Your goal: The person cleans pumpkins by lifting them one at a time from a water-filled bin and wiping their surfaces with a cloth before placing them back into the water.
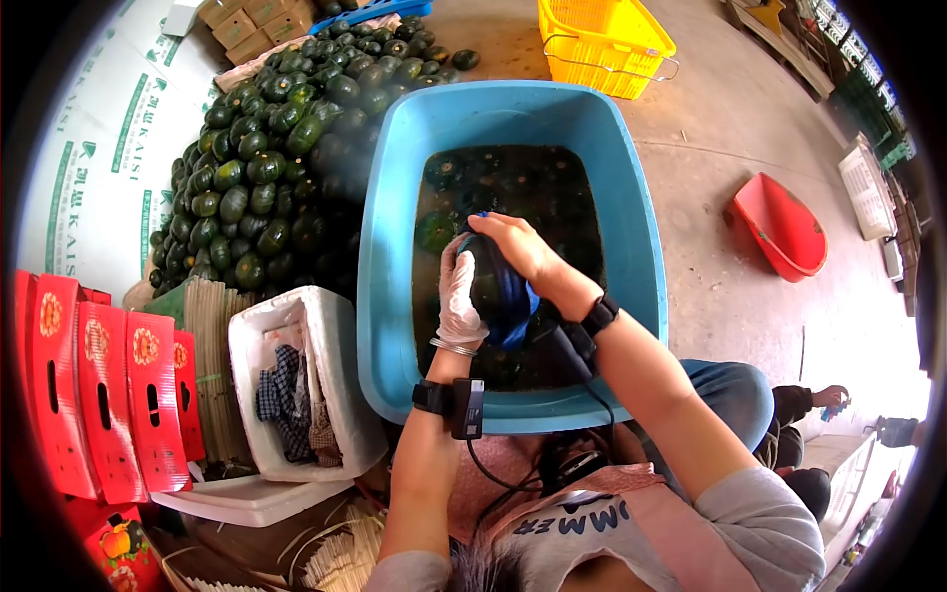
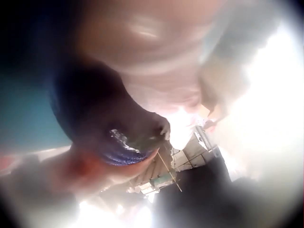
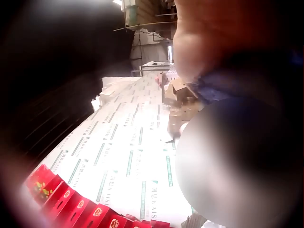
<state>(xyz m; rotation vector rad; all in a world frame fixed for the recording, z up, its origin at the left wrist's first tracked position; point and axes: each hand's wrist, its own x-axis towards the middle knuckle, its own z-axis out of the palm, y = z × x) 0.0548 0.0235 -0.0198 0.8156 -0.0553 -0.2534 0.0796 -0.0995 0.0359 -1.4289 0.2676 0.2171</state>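
Over the water of a light-blue tub (image 1: 641, 257), my left hand (image 1: 458, 304), in a whitish glove, holds a dark green round squash (image 1: 483, 283) from its left side. My right hand (image 1: 530, 256) is bare and grips a dark blue cloth (image 1: 511, 308), wrapping it over the squash's top and right side. In the left wrist view, wet shine shows on the squash (image 2: 135, 137) beside the gloved hand. The right wrist view shows the squash (image 3: 218, 175) large and blurred. More squashes (image 1: 436, 232) sit in the tub's murky water below.
A large heap of squashes (image 1: 266, 168) lies beyond the tub's left side. Nearer stand a white foam box (image 1: 370, 434) with checked cloth and several red cartons (image 1: 148, 395). A yellow basket (image 1: 602, 44) stands behind the tub; a red scoop-shaped container (image 1: 784, 232) lies right.
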